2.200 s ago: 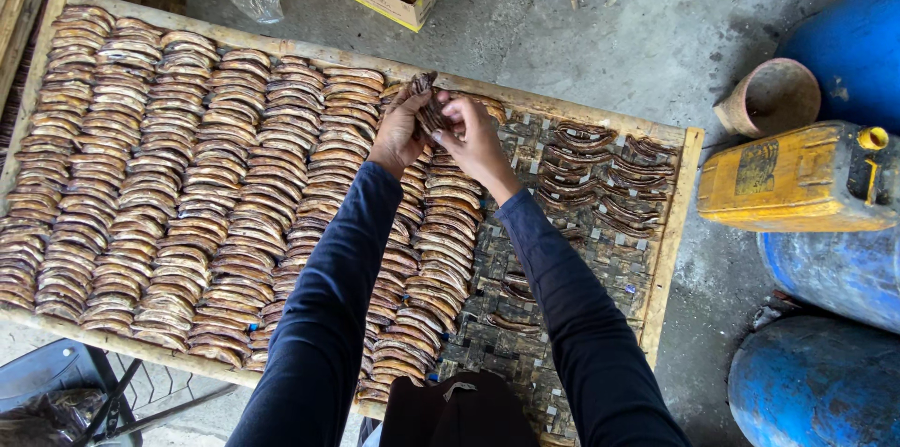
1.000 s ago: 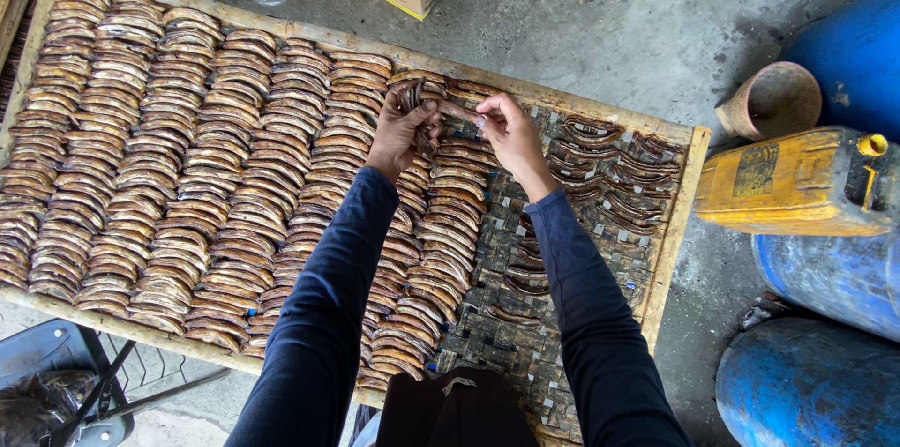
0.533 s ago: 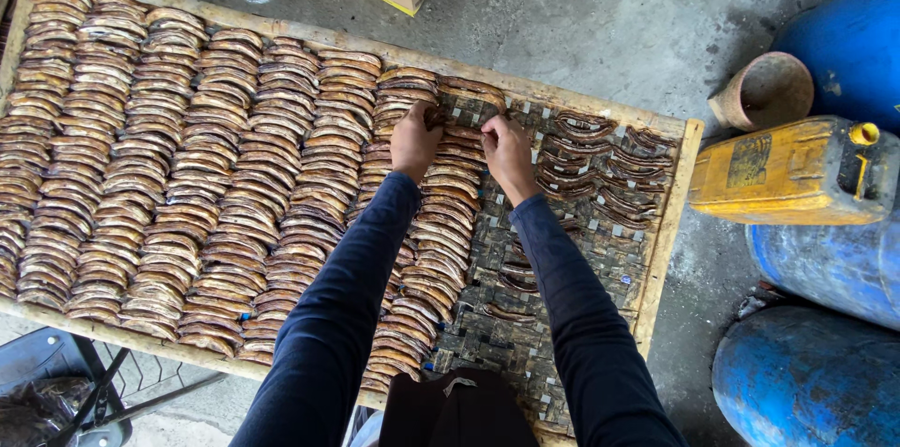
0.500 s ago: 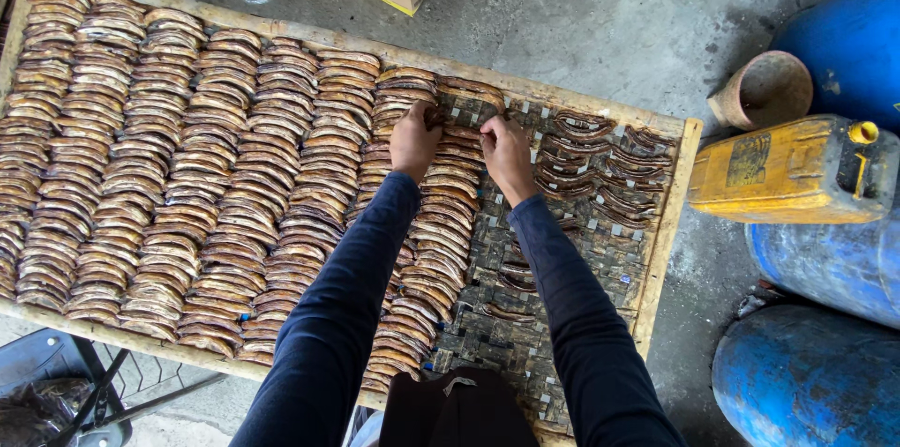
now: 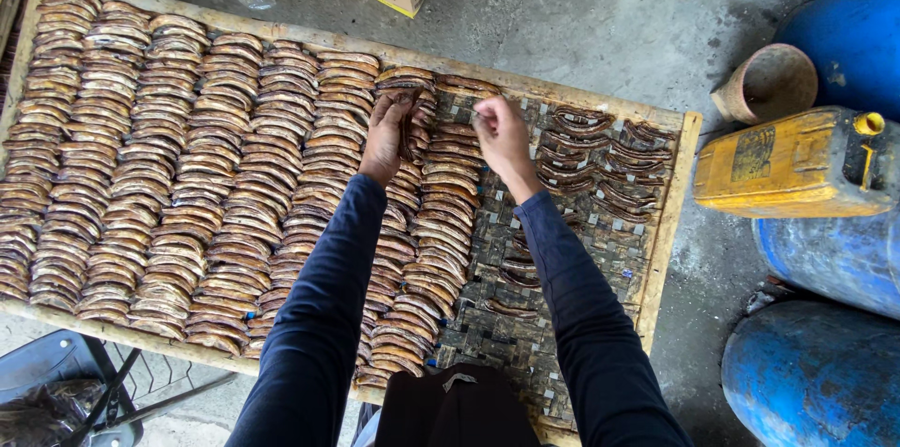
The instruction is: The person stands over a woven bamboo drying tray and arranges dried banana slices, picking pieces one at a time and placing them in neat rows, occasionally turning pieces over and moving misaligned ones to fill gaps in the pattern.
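While hands (image 5: pixel 386 133) (image 5: pixel 502 136) press curved, glossy brown slices (image 5: pixel 412 114), woven tray (image 5: pixel 562 250)

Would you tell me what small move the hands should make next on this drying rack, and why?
Probably lay the next slice just below the right hand, at the top of the unfinished row. The left hand rests on the neighbouring row, and bare mesh lies to the right.

Brown curved dried slices (image 5: pixel 410 128), overlapped in rows on woven tray (image 5: pixel 671 222)

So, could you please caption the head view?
Both hands, left hand and right hand, at rows of brown curved slices on a woven tray.
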